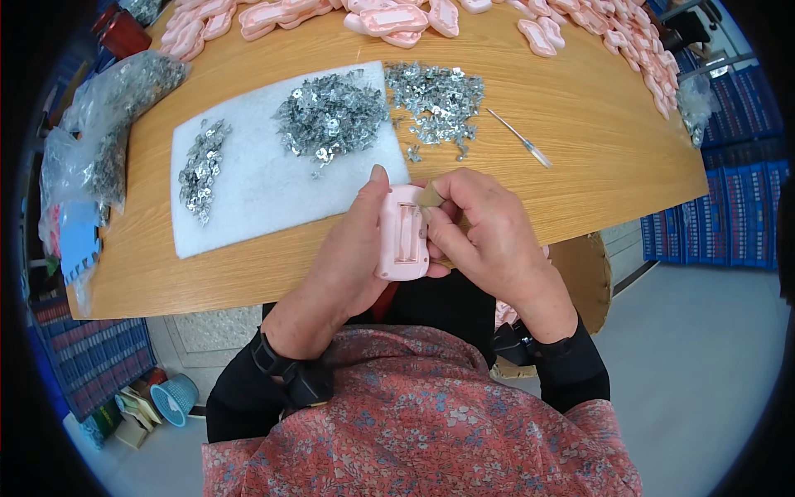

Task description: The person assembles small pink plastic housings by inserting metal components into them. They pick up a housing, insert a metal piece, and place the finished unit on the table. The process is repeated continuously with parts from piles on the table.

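A pink plastic housing with a long open battery slot stands upright in my left hand, whose fingers wrap its left side and back. At its upper right edge, my right hand pinches a small tan piece between thumb and fingers. This piece touches the housing near the top of the slot; its exact kind I cannot make out. Just beyond my hands lies a white foam sheet, bearing a large heap of small metal contact plates and a smaller pile to its left.
More metal plates lie on the wooden table, beside a thin screwdriver. Pink housings line the far edge. Plastic bags of metal parts sit at left, near a red container. A cardboard box stands below.
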The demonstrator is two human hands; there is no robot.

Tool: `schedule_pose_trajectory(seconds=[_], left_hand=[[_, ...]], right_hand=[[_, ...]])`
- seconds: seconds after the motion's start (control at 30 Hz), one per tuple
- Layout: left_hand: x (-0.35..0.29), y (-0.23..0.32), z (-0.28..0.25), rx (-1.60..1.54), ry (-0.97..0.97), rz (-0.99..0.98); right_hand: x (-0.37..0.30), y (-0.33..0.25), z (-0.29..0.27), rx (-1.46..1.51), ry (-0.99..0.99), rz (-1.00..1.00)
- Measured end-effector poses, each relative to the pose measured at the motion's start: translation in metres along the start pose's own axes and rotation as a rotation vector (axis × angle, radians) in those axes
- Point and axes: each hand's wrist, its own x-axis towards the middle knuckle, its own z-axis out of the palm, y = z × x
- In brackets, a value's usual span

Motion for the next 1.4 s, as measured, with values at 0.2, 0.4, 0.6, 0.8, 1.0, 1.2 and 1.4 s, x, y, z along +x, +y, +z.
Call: schedule_pose_trajectory(seconds=[0.2,0.4,0.6,0.8,1.0,1.2,1.4], left_hand=[[0.002,-0.001,0.0,0.041,0.014,-0.011],[0.0,-0.002,0.002,0.138,0.037,-0.011],[0.006,-0.007,-0.008,0.13,0.006,-0.008],[0.005,-0.004,-0.004,0.15,0.028,-0.02],[0.004,-0.004,0.001,0.2,0.053,-0.028],[0.006,-0.004,-0.002,0.209,0.017,-0.05],[0.005,-0.002,-0.007,0.115,-0.057,-0.055]], right_hand=[[0.002,-0.005,-0.006,-0.033,-0.059,0.028],[0.009,-0.012,-0.01,-0.044,-0.111,0.091],[0.009,-0.012,-0.015,0.013,-0.154,0.215],[0.01,-0.015,-0.017,-0.056,-0.17,0.187],[0.012,-0.019,-0.012,-0.216,-0.14,0.121],[0.013,-0.02,-0.013,-0.235,-0.137,0.126],[0.009,-0.02,-0.013,-0.052,0.007,0.203]])
